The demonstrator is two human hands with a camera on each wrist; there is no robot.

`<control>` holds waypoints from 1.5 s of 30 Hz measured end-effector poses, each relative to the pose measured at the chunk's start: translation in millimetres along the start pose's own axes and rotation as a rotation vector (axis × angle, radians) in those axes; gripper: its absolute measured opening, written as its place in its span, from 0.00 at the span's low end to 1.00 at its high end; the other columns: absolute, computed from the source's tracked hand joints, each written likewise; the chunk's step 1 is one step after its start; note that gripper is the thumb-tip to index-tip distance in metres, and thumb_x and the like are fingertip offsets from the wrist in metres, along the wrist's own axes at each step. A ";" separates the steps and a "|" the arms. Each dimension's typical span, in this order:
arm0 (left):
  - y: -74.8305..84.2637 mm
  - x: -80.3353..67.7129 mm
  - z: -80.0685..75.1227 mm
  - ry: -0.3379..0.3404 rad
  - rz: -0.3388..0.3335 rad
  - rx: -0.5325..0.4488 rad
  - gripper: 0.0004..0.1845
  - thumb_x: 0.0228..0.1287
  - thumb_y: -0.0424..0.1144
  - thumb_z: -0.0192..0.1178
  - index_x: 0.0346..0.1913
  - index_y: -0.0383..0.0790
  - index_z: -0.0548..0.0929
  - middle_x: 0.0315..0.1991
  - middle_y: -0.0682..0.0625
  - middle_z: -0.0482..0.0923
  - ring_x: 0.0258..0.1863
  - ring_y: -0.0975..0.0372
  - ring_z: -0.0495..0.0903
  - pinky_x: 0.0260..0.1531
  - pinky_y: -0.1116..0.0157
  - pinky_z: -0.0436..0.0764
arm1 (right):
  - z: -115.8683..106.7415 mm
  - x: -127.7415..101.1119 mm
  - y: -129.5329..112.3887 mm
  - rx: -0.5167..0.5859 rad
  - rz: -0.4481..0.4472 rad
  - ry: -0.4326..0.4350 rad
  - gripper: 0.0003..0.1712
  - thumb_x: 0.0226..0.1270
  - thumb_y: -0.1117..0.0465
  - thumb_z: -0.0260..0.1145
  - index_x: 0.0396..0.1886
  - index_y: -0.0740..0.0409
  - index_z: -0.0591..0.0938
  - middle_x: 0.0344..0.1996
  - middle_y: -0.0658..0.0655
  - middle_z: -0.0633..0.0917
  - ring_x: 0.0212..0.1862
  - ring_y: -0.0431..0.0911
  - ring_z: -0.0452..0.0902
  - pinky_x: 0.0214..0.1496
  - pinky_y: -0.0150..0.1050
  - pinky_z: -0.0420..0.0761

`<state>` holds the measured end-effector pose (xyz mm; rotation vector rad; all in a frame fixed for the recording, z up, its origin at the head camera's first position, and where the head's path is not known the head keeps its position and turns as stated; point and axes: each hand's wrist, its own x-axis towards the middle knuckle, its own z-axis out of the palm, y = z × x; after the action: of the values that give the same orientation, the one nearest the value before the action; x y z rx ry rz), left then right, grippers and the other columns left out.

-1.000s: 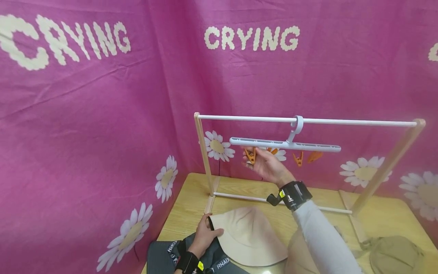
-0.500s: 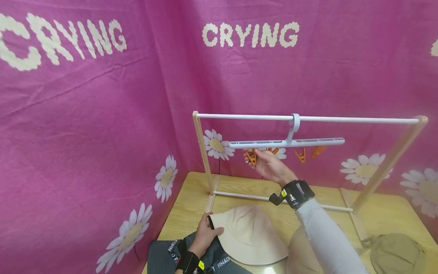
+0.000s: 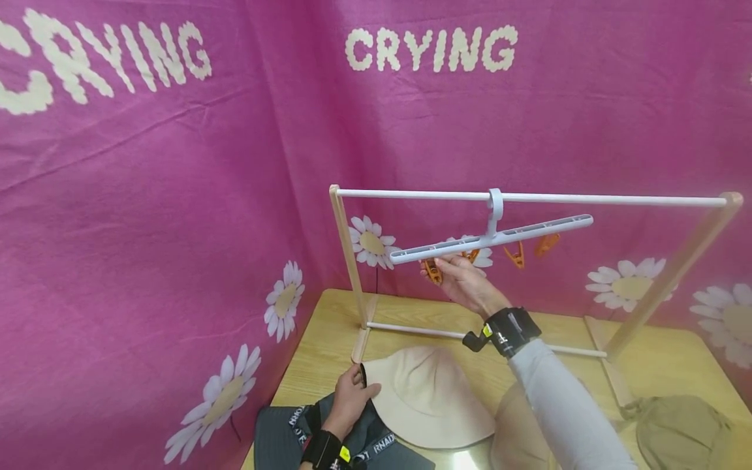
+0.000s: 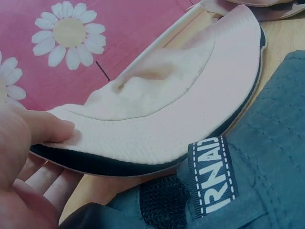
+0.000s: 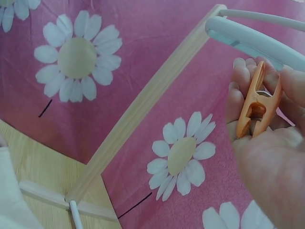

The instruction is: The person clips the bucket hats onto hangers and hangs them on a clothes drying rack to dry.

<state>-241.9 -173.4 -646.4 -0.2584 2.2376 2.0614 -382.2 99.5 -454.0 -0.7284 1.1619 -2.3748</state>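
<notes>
Left hand (image 3: pixel 350 395) pinches cream hat (image 3: pixel 429 398); right hand (image 3: pixel 468 284) pinches orange clip (image 5: pixel 267 102), long axis steep, jaws downward.

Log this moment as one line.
left hand: grips cream hat by brim | right hand: holds orange clip | hanger: on rack | hat: not clipped

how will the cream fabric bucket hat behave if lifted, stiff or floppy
The cream fabric bucket hat will probably sag at its crown, which looks creased. Its brim may hold some shape, curving smoothly beyond the left hand. It seems light, the brim looking thin.
</notes>
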 end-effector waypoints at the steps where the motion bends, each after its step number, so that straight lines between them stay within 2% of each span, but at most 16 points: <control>1: 1.3 -1.3 -0.3 0.006 0.007 0.005 0.29 0.61 0.23 0.68 0.66 0.26 0.75 0.58 0.33 0.84 0.58 0.45 0.85 0.51 0.56 0.87 | -0.4 -0.3 0.4 -0.009 0.001 0.001 0.22 0.86 0.70 0.42 0.48 0.58 0.85 0.47 0.54 0.87 0.51 0.44 0.82 0.62 0.35 0.79; 6: 7.3 -7.0 -0.1 0.015 0.038 0.035 0.23 0.61 0.24 0.69 0.60 0.28 0.80 0.53 0.35 0.86 0.54 0.48 0.87 0.48 0.57 0.87 | -2.3 -2.9 1.2 -0.034 0.015 0.015 0.24 0.85 0.70 0.44 0.48 0.55 0.88 0.45 0.54 0.88 0.49 0.45 0.85 0.60 0.35 0.81; 11: 12.2 -11.4 1.7 0.020 0.046 0.057 0.22 0.61 0.25 0.70 0.59 0.28 0.81 0.53 0.36 0.86 0.54 0.47 0.87 0.47 0.57 0.88 | -5.8 -5.4 2.8 -0.022 0.037 0.050 0.21 0.85 0.71 0.47 0.48 0.55 0.88 0.44 0.56 0.90 0.48 0.46 0.88 0.57 0.36 0.84; 15: 15.3 -14.0 1.8 0.016 0.054 0.054 0.22 0.61 0.25 0.70 0.59 0.29 0.81 0.53 0.35 0.86 0.54 0.47 0.87 0.47 0.58 0.88 | -8.0 -7.8 4.1 0.029 0.038 0.103 0.19 0.83 0.73 0.48 0.54 0.51 0.82 0.45 0.54 0.90 0.46 0.46 0.89 0.54 0.37 0.86; 18: 16.2 -14.6 2.5 0.004 0.073 0.050 0.22 0.61 0.25 0.70 0.59 0.29 0.81 0.53 0.35 0.86 0.53 0.47 0.87 0.46 0.58 0.88 | -8.4 -9.1 3.7 0.069 0.024 0.149 0.23 0.82 0.75 0.48 0.55 0.47 0.82 0.46 0.51 0.90 0.46 0.44 0.88 0.51 0.34 0.86; 22: 16.3 -16.8 3.6 -0.014 0.096 0.052 0.22 0.62 0.26 0.70 0.59 0.28 0.81 0.51 0.35 0.86 0.52 0.47 0.88 0.44 0.58 0.89 | -5.9 -8.4 3.9 0.058 0.027 0.182 0.25 0.80 0.78 0.48 0.50 0.48 0.86 0.46 0.50 0.91 0.44 0.43 0.89 0.49 0.33 0.86; 27: 21.5 -21.6 5.8 -0.022 0.127 0.061 0.22 0.63 0.26 0.69 0.60 0.27 0.81 0.50 0.35 0.87 0.51 0.47 0.88 0.43 0.58 0.89 | -1.3 -8.0 5.4 0.034 0.025 0.196 0.22 0.80 0.77 0.49 0.48 0.53 0.86 0.44 0.52 0.91 0.41 0.45 0.90 0.48 0.34 0.87; 32: 26.9 -26.5 9.6 -0.010 0.170 0.089 0.20 0.64 0.26 0.68 0.58 0.27 0.83 0.49 0.33 0.87 0.50 0.45 0.88 0.45 0.57 0.89 | 3.0 -10.1 7.0 0.045 0.008 0.162 0.19 0.80 0.77 0.49 0.50 0.56 0.82 0.42 0.56 0.92 0.43 0.48 0.91 0.51 0.38 0.87; 37: 33.2 -28.6 15.0 0.016 0.256 0.132 0.15 0.66 0.29 0.69 0.54 0.29 0.86 0.50 0.34 0.88 0.52 0.45 0.88 0.47 0.57 0.88 | 8.0 -9.7 7.6 0.060 -0.002 0.180 0.16 0.80 0.77 0.50 0.54 0.54 0.74 0.43 0.57 0.92 0.44 0.50 0.91 0.53 0.40 0.87; 40: 37.8 -29.5 19.2 0.032 0.294 0.155 0.12 0.67 0.31 0.70 0.52 0.31 0.88 0.48 0.38 0.89 0.51 0.48 0.88 0.47 0.60 0.88 | 9.9 -8.4 7.9 0.069 -0.014 0.191 0.17 0.80 0.77 0.51 0.55 0.53 0.69 0.43 0.57 0.91 0.45 0.50 0.91 0.53 0.41 0.87; 45: 42.5 -34.4 24.8 0.037 0.310 0.151 0.10 0.69 0.31 0.68 0.50 0.33 0.88 0.46 0.39 0.89 0.50 0.50 0.89 0.47 0.60 0.88 | 11.2 -10.8 9.9 0.100 -0.032 0.196 0.18 0.79 0.77 0.52 0.57 0.53 0.69 0.44 0.58 0.91 0.46 0.52 0.91 0.54 0.43 0.87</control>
<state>-217.1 -143.3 -600.7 0.0667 2.5808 2.0183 -365.7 93.0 -459.2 -0.4939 1.1037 -2.5569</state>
